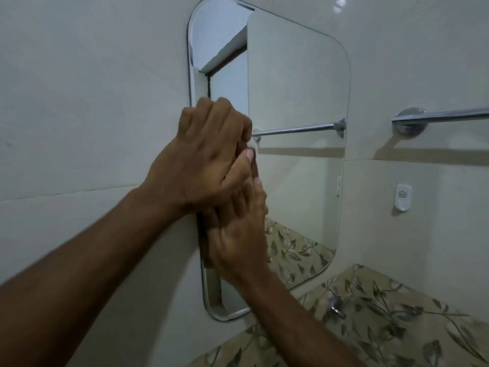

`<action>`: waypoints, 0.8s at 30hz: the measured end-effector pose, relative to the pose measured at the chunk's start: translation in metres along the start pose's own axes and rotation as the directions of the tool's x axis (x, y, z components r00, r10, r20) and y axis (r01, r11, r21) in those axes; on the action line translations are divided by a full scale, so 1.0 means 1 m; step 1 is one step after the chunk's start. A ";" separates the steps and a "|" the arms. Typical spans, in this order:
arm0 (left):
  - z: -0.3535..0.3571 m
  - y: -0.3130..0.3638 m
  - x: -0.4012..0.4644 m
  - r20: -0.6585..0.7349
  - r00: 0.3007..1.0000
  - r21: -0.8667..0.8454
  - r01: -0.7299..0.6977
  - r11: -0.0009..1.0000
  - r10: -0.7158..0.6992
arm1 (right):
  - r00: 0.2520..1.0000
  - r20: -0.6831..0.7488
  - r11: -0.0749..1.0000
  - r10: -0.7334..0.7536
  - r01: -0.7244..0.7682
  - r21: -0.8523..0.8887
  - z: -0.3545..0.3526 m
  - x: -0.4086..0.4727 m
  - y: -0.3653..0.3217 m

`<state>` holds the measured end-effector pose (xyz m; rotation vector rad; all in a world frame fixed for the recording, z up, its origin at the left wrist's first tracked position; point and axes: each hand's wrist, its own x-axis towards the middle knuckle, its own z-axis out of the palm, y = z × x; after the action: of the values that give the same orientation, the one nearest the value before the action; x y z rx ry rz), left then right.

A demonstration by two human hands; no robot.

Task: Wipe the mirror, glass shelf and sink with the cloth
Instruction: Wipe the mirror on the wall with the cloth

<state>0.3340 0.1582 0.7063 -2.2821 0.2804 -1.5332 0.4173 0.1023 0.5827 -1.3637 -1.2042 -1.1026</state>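
Up at the far left I see bare white wall tile [79,102], then my left forearm rising to the left hand [203,157], fingers curled and thumb pressed down, clasped over the right hand [238,231]. That right hand lies just below and slightly right, fingers reaching up under the left palm. Between them a dark scrap shows; I cannot tell whether it is the cloth. Both hands sit against the left edge of the mirror [296,83], which hangs on the wall. Rightward, a chrome towel rail [439,115] and a small white wall hook [403,196], with leaf-patterned tile [383,313] below.
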 end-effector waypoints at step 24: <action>0.001 0.005 0.002 0.207 0.966 0.277 -0.210 0.938 0.155 | 0.996 -0.015 0.995 0.089 -0.089 -0.050 -0.014 0.019 0.039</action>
<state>0.3357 0.1528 0.7056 -2.0749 0.1907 -1.1764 0.4575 0.0889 0.5992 -1.4334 -1.1024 -1.0835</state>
